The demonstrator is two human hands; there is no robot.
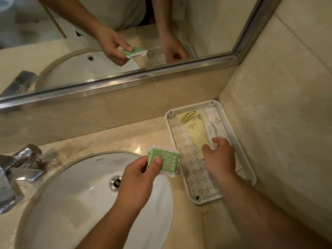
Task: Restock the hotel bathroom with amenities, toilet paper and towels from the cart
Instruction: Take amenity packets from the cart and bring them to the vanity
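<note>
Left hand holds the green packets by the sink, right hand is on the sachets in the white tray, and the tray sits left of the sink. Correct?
No. The head view shows the tray right of the sink, against the side wall. The rest holds.

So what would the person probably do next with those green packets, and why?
Probably lay the green packets, pinched in the left hand, onto the bare patterned left side of the tray. The right hand is on the yellow sachet and white sachets along its right side, so that space looks free.
</note>
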